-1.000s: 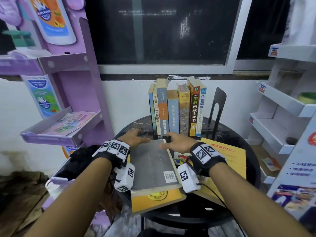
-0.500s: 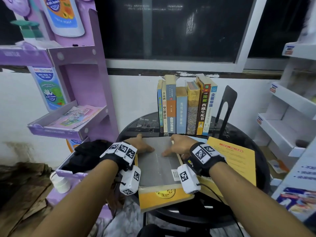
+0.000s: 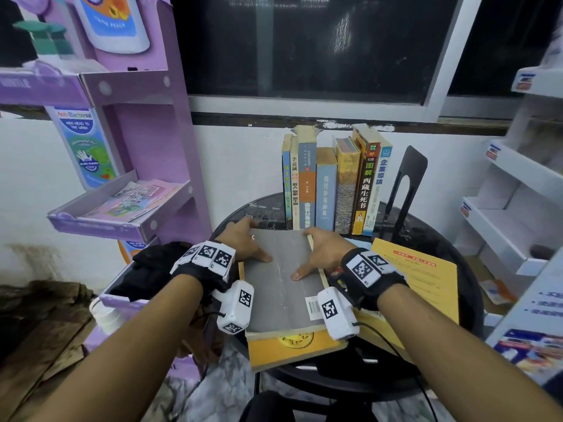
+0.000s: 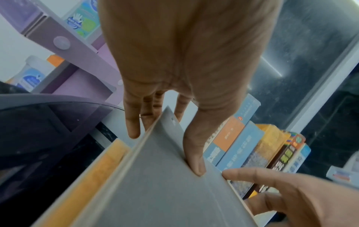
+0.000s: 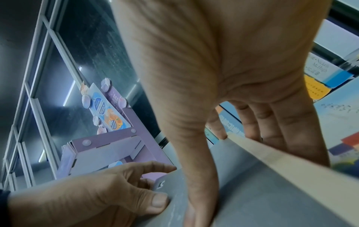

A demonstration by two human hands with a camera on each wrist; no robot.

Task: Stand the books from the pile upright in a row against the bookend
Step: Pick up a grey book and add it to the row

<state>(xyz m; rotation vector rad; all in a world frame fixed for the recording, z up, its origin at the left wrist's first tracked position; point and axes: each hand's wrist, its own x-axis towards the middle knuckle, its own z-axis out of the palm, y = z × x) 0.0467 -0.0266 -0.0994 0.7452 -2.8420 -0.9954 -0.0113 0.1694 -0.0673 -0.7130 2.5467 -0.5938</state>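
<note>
Both hands grip the grey book (image 3: 281,278), top of the pile at the table's (image 3: 432,239) near edge. L hand (image 3: 243,242): thumb on cover, fingers wrapped over left edge. R hand (image 3: 323,251): thumb on top, fingers curled round right edge. Yellow book (image 3: 292,350) lies beneath. Row of seven upright books (image 3: 335,184) behind, w/ bookend (image 3: 406,184) to their right.

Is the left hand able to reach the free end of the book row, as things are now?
Probably yes. The left hand grips the grey book close in front of the row of upright books, and the table left of the row's end looks free. But the hand is occupied.
</note>
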